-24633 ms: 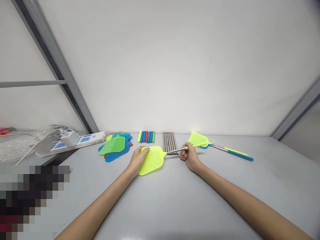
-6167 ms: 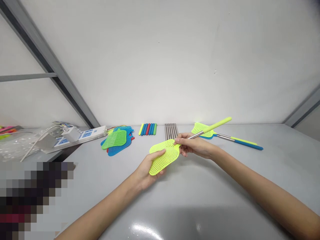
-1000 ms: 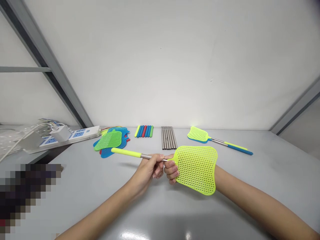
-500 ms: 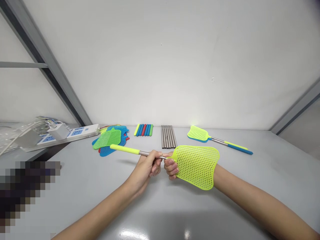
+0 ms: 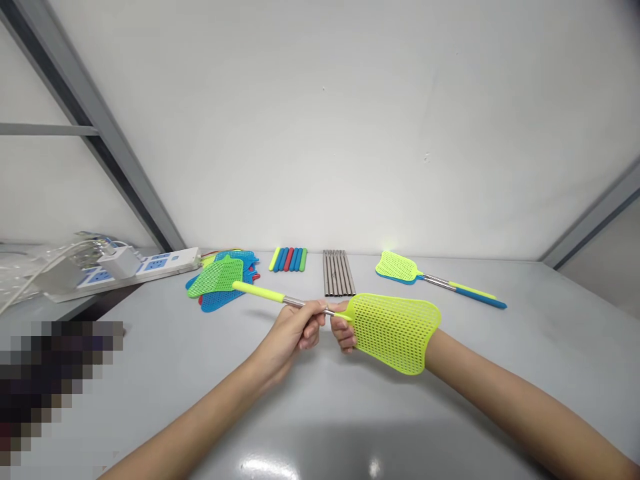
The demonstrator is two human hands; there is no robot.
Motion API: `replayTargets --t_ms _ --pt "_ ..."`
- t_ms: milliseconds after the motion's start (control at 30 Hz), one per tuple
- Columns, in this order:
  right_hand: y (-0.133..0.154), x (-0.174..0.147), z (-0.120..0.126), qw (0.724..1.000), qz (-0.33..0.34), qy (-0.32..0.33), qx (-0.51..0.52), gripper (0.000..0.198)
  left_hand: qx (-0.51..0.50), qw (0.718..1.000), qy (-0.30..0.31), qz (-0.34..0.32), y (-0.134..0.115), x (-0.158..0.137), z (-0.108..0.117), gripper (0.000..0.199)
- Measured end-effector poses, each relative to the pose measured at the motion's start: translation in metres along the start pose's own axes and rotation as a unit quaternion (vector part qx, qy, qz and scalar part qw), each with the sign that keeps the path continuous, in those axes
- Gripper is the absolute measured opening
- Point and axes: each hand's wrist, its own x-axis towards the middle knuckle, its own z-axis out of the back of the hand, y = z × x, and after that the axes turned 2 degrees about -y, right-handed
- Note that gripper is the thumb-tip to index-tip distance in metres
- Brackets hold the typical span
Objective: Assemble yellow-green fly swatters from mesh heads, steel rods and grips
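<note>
A yellow-green fly swatter (image 5: 395, 332) is held above the table, its perforated head on the right and its yellow grip pointing left. My left hand (image 5: 299, 327) is closed around the metal rod, just right of the grip. Close beside it, my right hand (image 5: 344, 328) pinches the neck where the head meets the rod; the swatter head hides part of that wrist. Behind my hands lie several metal rods (image 5: 339, 273) in a row. To their left is a row of coloured grips (image 5: 289, 259) in yellow, blue, red and green.
A pile of loose swatter heads (image 5: 220, 277) lies at the left. Swatters with rods and grips, one yellow (image 5: 399, 265) over one blue, rest at the right. A white power strip (image 5: 170, 263) with plugs and cables stands at the far left. A white wall (image 5: 350, 133) rises behind the table.
The swatter's grip end has shifted right and tilted a little, and looks shorter. The head has moved slightly. Both hands keep hold in nearly the same place.
</note>
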Motion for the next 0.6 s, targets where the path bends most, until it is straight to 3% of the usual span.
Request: replayTargets --t_ms 100,200,367,467,600 --pt "-0.004 -0.004 -0.003 0.990 0.091 -0.048 -0.091 0.033 -0.006 1.000 0.030 -0.008 0.001 0.001 0.000 0.035" --pt "-0.006 -0.008 -0.009 0.978 0.088 -0.052 -0.183 0.042 0.001 0.997 0.074 -0.007 0.003 0.000 -0.002 0.038" --pt "-0.001 -0.015 -0.008 0.930 0.067 -0.127 -0.337 0.043 -0.003 0.996 0.086 0.015 0.000 0.000 0.000 0.032" --pt "0.003 -0.015 0.002 0.938 0.081 -0.112 -0.317 0.038 -0.033 0.988 0.131 0.070 -0.002 0.004 0.002 0.036" --pt "0.002 -0.013 0.007 0.982 0.141 -0.043 -0.122 0.028 -0.085 0.967 0.200 0.130 -0.002 0.007 0.002 0.047"
